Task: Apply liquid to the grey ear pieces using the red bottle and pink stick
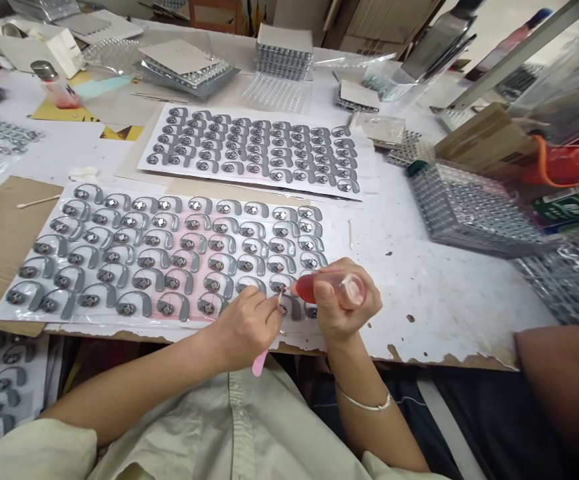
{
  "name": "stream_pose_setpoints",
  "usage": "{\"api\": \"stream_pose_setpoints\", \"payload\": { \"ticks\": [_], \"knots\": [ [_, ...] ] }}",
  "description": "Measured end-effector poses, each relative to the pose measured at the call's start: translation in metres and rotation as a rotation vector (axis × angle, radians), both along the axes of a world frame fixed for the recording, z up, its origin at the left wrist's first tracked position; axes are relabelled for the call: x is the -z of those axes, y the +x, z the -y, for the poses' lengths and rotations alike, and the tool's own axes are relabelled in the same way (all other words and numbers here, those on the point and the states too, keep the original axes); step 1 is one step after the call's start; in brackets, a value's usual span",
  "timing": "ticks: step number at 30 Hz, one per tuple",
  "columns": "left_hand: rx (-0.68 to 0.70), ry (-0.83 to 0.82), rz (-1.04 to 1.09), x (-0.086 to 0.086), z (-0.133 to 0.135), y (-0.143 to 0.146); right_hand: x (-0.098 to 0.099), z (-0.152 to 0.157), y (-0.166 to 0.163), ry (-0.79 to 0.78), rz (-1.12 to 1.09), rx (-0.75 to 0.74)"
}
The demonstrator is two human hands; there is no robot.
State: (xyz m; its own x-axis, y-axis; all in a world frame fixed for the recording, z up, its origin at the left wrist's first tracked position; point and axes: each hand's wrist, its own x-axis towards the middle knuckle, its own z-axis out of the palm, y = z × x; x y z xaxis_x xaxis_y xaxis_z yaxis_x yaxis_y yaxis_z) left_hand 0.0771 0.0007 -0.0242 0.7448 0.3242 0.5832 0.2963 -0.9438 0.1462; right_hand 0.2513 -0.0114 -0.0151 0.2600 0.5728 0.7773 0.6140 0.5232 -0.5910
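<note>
While our right grip (346,303) grasps the red bottle (328,289) over the near sheet (158,308), at right, our left grip (250,327) pinches the pink-handled tool (259,364); if we press too strongly, the bottle might drip onto gray hooks (147,303).

White desk (422,313), near edge: the right hand (336,320) holds a translucent red-filled bottle (343,285), the left hand (249,327) a pink-ended stick (260,364).

I count two hands (252,327) (346,310), one squeeze bottle (338,285), one pink-handled tool (260,363), one bracelet (383,405), and, on the worktop (449,293), two sheets (4,313) (192,167) of grey hooked pieces (146,299), nine filling the near sheet's back row.
</note>
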Motion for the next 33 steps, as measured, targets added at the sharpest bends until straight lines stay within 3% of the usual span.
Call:
{"api": "stream_pose_setpoints", "payload": {
  "ticks": [33],
  "knots": [
    [-0.007,-0.055,0.061,-0.002,-0.0005,0.0,-0.0011,-0.003,-0.0036,0.044,0.123,-0.067]
  ]
}}
